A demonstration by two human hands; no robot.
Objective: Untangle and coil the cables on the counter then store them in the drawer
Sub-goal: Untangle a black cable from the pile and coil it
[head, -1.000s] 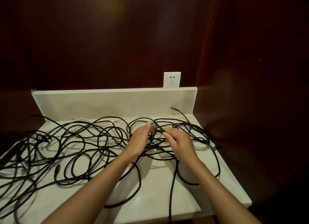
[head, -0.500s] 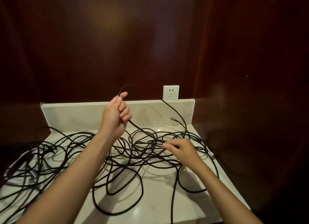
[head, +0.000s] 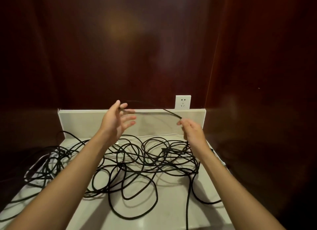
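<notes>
A big tangle of black cables [head: 137,162] lies spread over the white counter [head: 168,211]. Both hands are raised above it in front of the backsplash. My left hand [head: 116,121] pinches one black cable strand [head: 151,112] between thumb and forefinger, its other fingers spread. My right hand [head: 192,130] grips the same strand at its fingertips. The strand stretches roughly level between the two hands and is blurred. A thin white cable [head: 159,135] runs along the back of the counter. No drawer is in view.
A white backsplash [head: 82,121] closes the counter's back edge, with a white wall socket [head: 183,102] above it at the right. Dark wood panels [head: 154,49] surround the counter. Cables spill off the left edge [head: 34,162], and one hangs over the front edge [head: 187,217].
Both hands have lifted off the tangle. The left hand rose first with a strand, then the right hand came up too, and the strand is now stretched between them.
</notes>
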